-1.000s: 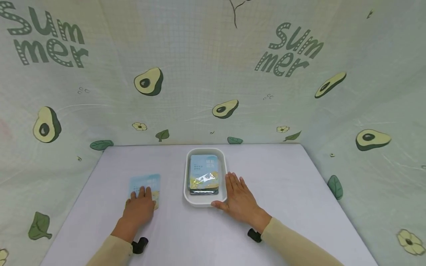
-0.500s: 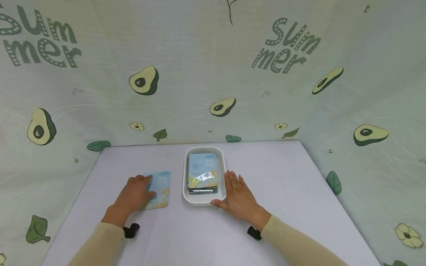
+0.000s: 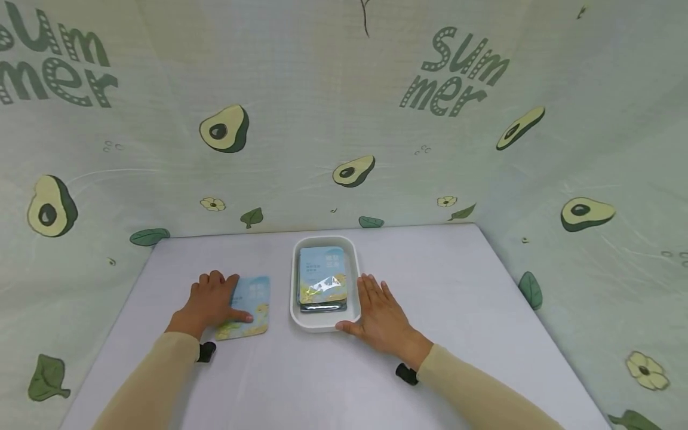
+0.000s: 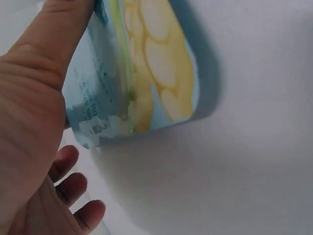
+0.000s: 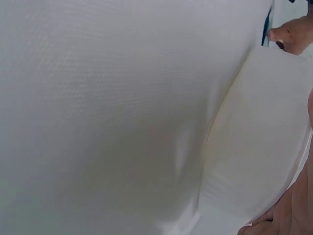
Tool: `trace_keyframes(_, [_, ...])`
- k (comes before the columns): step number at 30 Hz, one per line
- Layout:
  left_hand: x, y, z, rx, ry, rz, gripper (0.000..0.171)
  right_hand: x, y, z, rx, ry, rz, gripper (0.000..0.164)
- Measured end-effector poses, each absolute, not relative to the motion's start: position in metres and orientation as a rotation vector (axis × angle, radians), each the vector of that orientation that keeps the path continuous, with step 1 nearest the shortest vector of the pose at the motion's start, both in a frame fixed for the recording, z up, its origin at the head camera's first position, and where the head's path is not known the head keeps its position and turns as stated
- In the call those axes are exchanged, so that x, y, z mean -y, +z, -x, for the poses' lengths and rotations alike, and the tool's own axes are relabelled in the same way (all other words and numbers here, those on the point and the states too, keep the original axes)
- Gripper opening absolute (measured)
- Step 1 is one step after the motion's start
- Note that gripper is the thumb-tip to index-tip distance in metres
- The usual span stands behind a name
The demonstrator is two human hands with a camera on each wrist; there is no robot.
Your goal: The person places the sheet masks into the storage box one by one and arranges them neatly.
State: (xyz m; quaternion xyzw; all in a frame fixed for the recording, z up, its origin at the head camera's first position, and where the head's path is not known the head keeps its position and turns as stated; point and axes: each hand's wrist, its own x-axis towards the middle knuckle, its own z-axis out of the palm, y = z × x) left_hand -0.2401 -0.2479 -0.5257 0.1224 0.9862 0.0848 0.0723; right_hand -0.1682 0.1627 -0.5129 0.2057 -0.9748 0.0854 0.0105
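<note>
A flat blue packet (image 3: 255,298) with yellow printing lies on the left of the table. My left hand (image 3: 206,304) grips its left side. In the left wrist view the thumb (image 4: 54,34) crosses the face of the packet (image 4: 151,63), while several fingertips show below its edge. To the right stands a white oval tray (image 3: 319,321) holding a stack of similar packets (image 3: 322,272). My right hand (image 3: 383,319) rests against the tray's right side, fingers straight and thumb at the near rim. The tray wall (image 5: 254,132) fills much of the right wrist view.
A white cloth covers the table (image 3: 301,382). Behind and beside it hangs a pale green curtain (image 3: 301,71) printed with avocados and leaves. Black wrist cameras (image 3: 407,374) sit at both of the beige sleeves (image 3: 473,382).
The left hand has slid the packet right toward the tray and shifted from lying over it to gripping its left side. The right hand stays at the tray; the head view has shifted slightly.
</note>
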Motion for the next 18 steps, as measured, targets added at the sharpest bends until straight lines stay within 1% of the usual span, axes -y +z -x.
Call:
trace_keyframes(5, [0.246,-0.522,0.241,-3.071,0.257,-0.359,0.118,-0.161,-0.512,0.167,3.046,0.244,-0.641,0.114])
trace_keyframes(13, [0.244,-0.512,0.243,-3.269,0.284,-0.311,0.114,-0.161,-0.510,0.167,3.048,0.239,-0.652,0.114])
trace_keyframes(18, [0.246,-0.504,0.242,-3.383,0.372,-0.278,0.102,-0.161,-0.509,0.166,3.047,0.239,-0.650,0.114])
